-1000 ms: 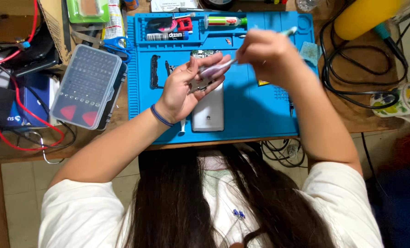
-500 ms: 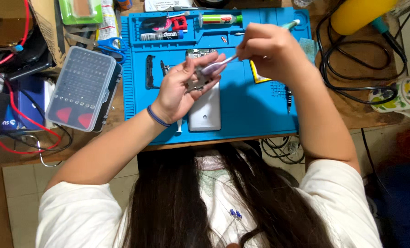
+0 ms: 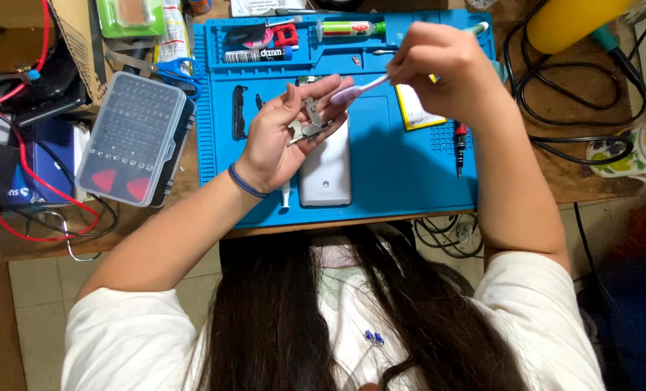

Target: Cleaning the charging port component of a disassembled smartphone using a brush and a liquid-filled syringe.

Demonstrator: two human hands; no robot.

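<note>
I take the blue work mat [image 3: 381,181] as my landmark; it covers the middle of the wooden bench, and everything I care about sits on or over it. Since a second ago the mat has drifted slightly in my view, but the bench layout is unchanged: the grey bit case [image 3: 134,137] lies just off the mat's left edge, and the yellow tool body [image 3: 572,22] with its black cable [image 3: 554,108] lies beyond the mat's right corner.

On the mat, toward its near edge, the silver phone back [image 3: 325,168] lies flat. Just right of it, a small black driver [image 3: 459,148] rests near the mat's right edge.

Above the mat's centre, my left hand [image 3: 279,137] is curled loosely, fingers half closed, pinching a small metal circuit part [image 3: 310,122] between thumb and fingertips, held clear of the phone back. My right hand [image 3: 438,69] is closed firmly around the shaft of a pale brush [image 3: 359,88], its head touching the left fingertips just beside the part.

Compared with half a second ago, the brush head sits a touch lower and closer to the part, while the left hand's grip looks the same. I judge that brushing of the part is under way rather than finished.
</note>
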